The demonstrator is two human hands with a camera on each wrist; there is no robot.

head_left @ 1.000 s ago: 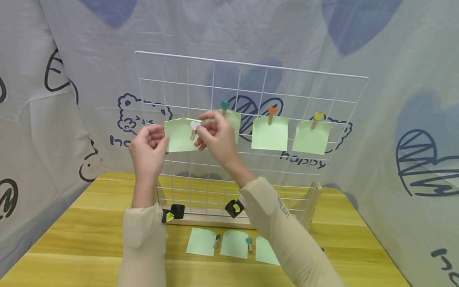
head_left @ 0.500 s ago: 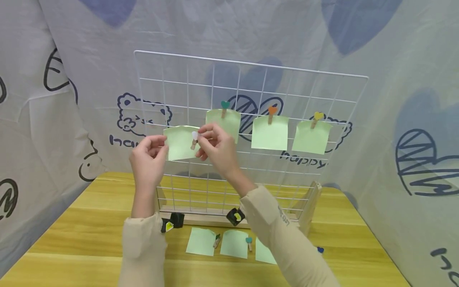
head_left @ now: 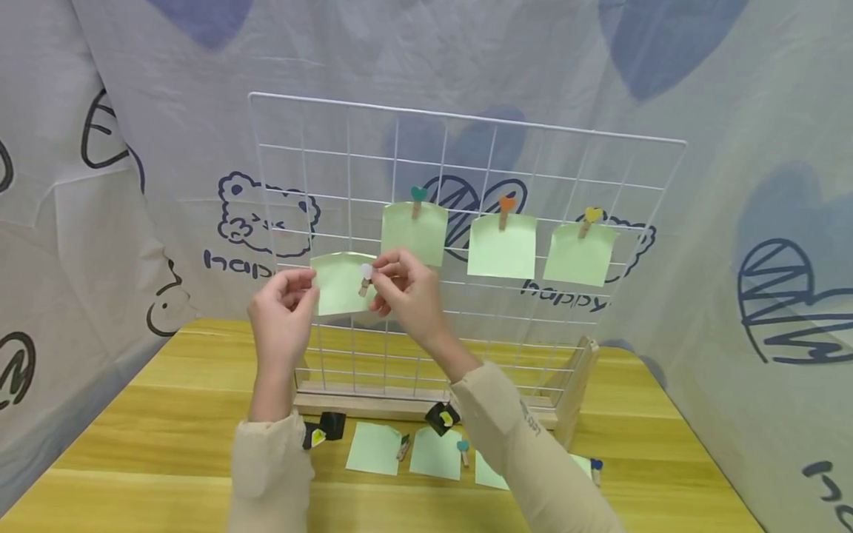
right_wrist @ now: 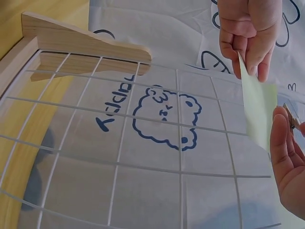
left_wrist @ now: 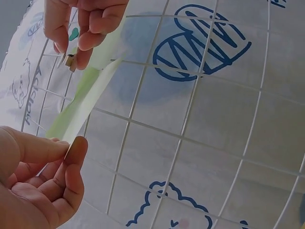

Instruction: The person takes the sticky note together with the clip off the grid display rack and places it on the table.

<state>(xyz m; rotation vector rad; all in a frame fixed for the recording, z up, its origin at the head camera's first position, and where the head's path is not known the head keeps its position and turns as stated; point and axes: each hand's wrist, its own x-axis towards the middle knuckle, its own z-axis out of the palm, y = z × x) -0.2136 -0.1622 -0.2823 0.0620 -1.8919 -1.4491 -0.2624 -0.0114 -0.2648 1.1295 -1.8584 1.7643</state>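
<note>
L hand (head_left: pixel 283 314) pinches note (head_left: pixel 338 287), R hand (head_left: pixel 412 300) grips peg (head_left: pixel 364 285)
Note prob. light, floppy, creases easily; best held @ edges, peg @ top end.

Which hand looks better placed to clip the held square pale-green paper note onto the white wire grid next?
Probably the right hand: it pinches the white-heart wooden clothespin near the right side of the note. The left hand holds the note's left edge, so seems better suited to steadying it.
</note>
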